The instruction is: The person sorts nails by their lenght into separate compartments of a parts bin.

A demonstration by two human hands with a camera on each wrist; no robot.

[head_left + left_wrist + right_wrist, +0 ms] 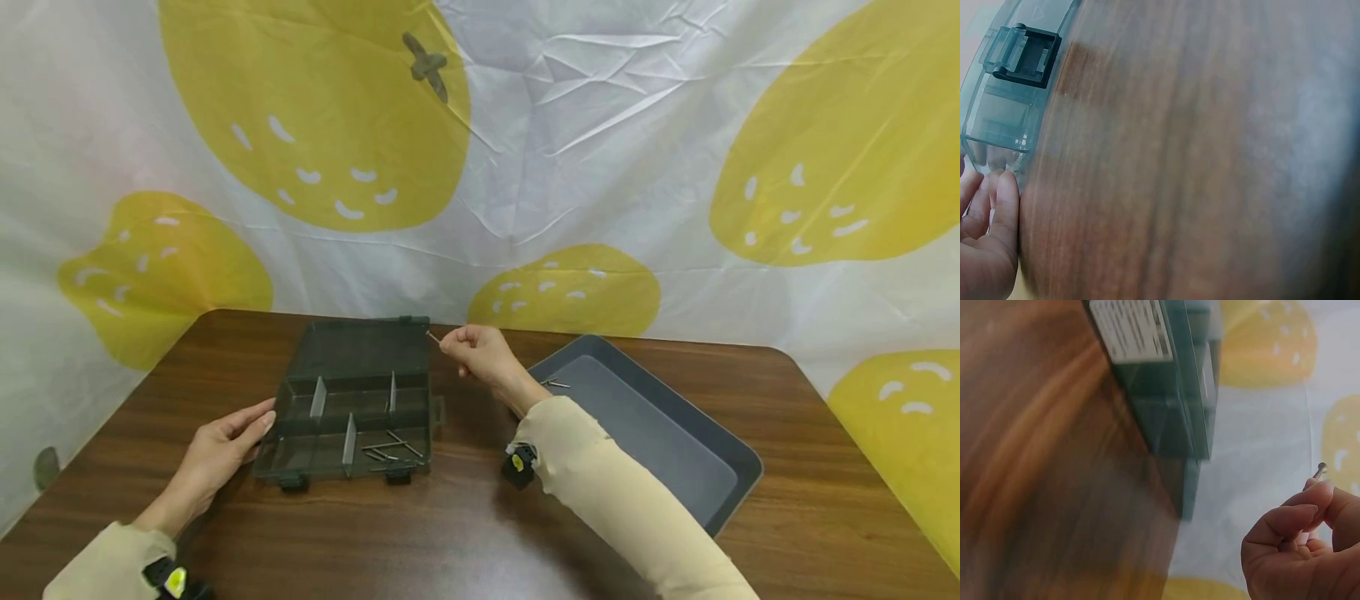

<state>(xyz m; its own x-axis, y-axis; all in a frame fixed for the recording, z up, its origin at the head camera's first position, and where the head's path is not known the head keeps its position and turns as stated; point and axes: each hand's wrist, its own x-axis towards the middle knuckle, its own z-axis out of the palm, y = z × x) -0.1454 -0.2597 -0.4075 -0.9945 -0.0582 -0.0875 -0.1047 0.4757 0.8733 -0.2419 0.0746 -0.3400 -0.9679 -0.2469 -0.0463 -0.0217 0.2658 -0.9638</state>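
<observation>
My right hand (483,354) pinches a thin metal screw (432,337) between thumb and fingertips, just right of the box's raised lid. Its round, flared head (1322,467) points up in the right wrist view. A dark translucent organizer box (300,461) lies open on the table, with divided compartments. Several similar screws (405,445) lie in its front right compartment. My left hand (217,454) holds the box's left side near the front corner, and the left wrist view shows its fingertips (1007,187) against the clear plastic.
A grey tray (742,454) stands on the right of the wooden table (465,533), partly behind my right forearm. A few screws (557,384) lie at its left end. A white cloth with yellow fruit prints (525,200) hangs behind the table.
</observation>
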